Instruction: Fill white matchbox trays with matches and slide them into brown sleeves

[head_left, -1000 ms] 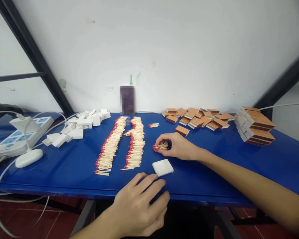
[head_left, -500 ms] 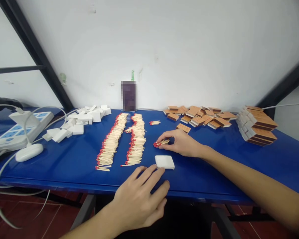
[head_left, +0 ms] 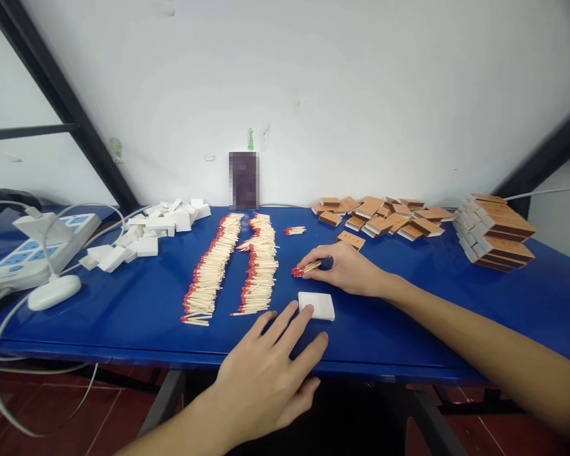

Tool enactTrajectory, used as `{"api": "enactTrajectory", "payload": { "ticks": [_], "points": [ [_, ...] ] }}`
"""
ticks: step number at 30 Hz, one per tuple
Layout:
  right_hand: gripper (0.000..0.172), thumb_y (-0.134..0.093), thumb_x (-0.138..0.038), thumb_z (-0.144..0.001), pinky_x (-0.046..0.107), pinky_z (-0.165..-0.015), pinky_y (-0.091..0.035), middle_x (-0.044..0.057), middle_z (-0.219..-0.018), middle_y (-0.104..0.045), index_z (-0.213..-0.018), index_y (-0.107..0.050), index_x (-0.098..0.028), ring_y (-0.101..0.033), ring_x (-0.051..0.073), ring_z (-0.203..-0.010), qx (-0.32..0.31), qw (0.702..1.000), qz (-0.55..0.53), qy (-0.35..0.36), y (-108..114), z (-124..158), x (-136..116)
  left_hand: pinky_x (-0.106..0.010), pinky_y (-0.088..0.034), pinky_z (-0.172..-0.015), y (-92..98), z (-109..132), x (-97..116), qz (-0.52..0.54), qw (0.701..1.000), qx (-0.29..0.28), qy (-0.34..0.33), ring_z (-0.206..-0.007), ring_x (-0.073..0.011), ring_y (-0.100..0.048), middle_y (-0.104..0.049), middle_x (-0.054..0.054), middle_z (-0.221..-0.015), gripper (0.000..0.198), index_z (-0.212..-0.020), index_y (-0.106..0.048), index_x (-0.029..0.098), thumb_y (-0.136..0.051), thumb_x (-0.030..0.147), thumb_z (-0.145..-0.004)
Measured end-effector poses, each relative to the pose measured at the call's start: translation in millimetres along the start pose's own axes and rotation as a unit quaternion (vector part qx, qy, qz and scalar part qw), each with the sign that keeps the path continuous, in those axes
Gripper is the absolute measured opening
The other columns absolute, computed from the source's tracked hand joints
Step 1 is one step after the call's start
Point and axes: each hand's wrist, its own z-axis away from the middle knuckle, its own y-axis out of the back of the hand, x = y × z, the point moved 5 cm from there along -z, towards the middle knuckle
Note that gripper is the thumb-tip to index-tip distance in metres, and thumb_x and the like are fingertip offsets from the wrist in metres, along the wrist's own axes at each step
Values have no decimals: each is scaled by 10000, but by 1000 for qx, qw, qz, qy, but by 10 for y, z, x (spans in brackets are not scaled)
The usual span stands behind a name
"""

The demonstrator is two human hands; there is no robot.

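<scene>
Between the thumb and fingers of my right hand [head_left: 349, 269] is a small bundle of matches [head_left: 308, 268], red heads pointing left. Just below it a white matchbox tray [head_left: 318, 306] lies on the blue table [head_left: 389, 335]. My left hand [head_left: 275, 370] is spread palm down, with its fingertips at the tray's near left corner. Two long rows of red-headed matches, a left row [head_left: 211, 272] and a right row [head_left: 260, 269], run away from me to the left of the tray. A few loose matches [head_left: 295, 231] lie behind my right hand.
White trays [head_left: 164, 221] are heaped at the back left, beside a power strip [head_left: 38, 250] with cables. Orange matchbox sleeves [head_left: 384, 215] are scattered at the back right, one sleeve [head_left: 350, 240] just behind my right hand. Filled-looking matchboxes [head_left: 498, 234] stand stacked at far right.
My left fingers have shifted slightly, with fingertips now over the tray's left edge. My right hand keeps its matches in nearly the same place. The view has moved a little.
</scene>
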Motion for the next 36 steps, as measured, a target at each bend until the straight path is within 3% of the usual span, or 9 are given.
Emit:
{"api": "enactTrajectory", "payload": {
  "ticks": [19, 24, 30, 36],
  "points": [
    [185, -620, -326, -871, 320, -762, -554, 37, -931, -786, -934, -746, -205, -721, 197, -851, 21, 1000, 5, -6, 60, 7, -40, -494, -477, -1015, 31, 0, -9, 10, 1000, -2, 10, -1389, -373, -418, -432, -171, -1503, 511, -1400, -481, 215, -554, 403, -931],
    [166, -646, -333, -848, 334, -751, -564, 31, -897, -784, -911, -749, -218, -720, 206, -830, 46, 999, 12, -11, 178, 39, -190, -479, -509, -980, 85, -9, -10, 16, 999, 40, 11, -1338, -372, -470, -460, -203, -1454, 503, -1370, -508, 192, -580, 342, -894],
    [178, -665, -380, -845, 323, -713, -570, 28, -889, -781, -894, -763, -240, -713, 210, -811, 17, 998, -20, -50, 140, 227, -414, -459, -550, -916, 114, -18, -12, 30, 996, 84, 13, -1132, -333, -596, -581, -185, -1239, 436, -1285, -574, 151, -561, 272, -866],
    [115, -662, -306, -861, 306, -694, -544, -2, -844, -779, -877, -765, -257, -716, 195, -771, -19, 998, -12, -62, -6, 358, -498, -448, -542, -941, 97, -21, -10, 29, 996, 83, 9, -1134, -309, -596, -601, -175, -1215, 386, -1243, -589, 135, -533, 277, -888]
  ]
}}
